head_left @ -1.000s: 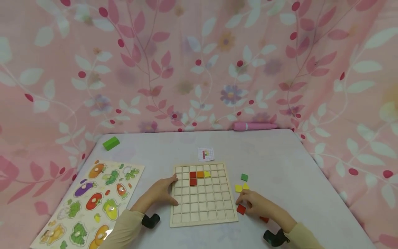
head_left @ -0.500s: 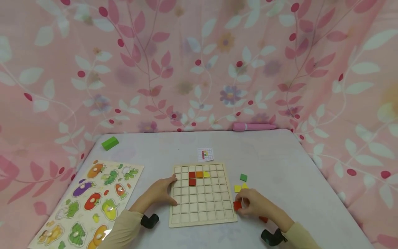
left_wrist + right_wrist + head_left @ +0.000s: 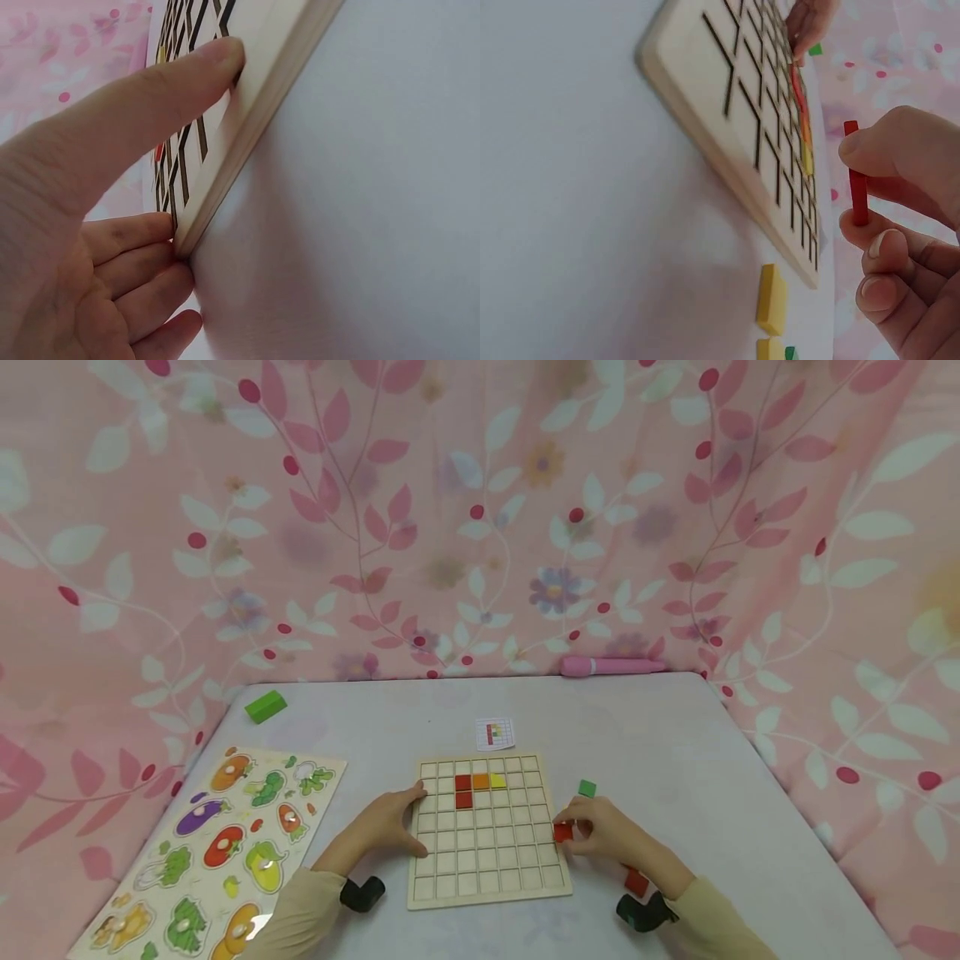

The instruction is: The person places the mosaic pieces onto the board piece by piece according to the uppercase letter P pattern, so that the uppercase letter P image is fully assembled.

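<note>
The right hand (image 3: pixel 609 832) has a red tile (image 3: pixel 562 832) pinched between thumb and fingertip, by the right edge of the grid board (image 3: pixel 487 838); the two seated red tiles (image 3: pixel 464 797) lie leftward and farther off, nearer the left hand (image 3: pixel 386 821), whose relaxed, spread fingers rest at the opposite edge

Red tile (image 3: pixel 562 832) lifted, right hand (image 3: pixel 606 829) farther forward

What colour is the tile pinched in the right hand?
The tile is red, showing best in the right wrist view.
</note>
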{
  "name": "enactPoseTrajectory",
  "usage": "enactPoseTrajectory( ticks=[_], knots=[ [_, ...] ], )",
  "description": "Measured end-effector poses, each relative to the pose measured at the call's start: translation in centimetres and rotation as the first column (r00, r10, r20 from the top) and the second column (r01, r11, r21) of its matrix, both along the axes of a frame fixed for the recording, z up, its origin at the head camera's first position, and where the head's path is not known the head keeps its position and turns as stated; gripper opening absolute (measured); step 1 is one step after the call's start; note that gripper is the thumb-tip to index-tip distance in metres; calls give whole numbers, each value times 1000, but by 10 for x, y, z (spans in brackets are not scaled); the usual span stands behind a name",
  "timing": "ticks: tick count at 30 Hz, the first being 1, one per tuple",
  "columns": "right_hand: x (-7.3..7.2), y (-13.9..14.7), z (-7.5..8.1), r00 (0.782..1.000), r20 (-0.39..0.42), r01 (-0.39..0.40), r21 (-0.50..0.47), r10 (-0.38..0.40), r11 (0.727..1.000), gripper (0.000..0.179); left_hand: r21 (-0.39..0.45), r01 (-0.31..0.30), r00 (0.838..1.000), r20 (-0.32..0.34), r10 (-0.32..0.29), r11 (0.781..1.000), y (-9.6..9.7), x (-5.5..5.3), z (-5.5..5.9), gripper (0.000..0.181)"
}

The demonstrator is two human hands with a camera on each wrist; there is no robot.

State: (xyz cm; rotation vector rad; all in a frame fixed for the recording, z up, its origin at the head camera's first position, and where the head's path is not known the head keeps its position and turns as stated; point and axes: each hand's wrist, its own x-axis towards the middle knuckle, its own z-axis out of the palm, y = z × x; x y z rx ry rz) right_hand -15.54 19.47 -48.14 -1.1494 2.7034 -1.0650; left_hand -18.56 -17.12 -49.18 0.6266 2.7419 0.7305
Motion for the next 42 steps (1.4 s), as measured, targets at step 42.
enactPoseTrajectory(
  ticks=[42],
  knots=[
    [-46,-98,21,986,-53,-155,18,156,988,25,-14,-23,1000,19,23,1000,2,-1,2,99]
  ],
)
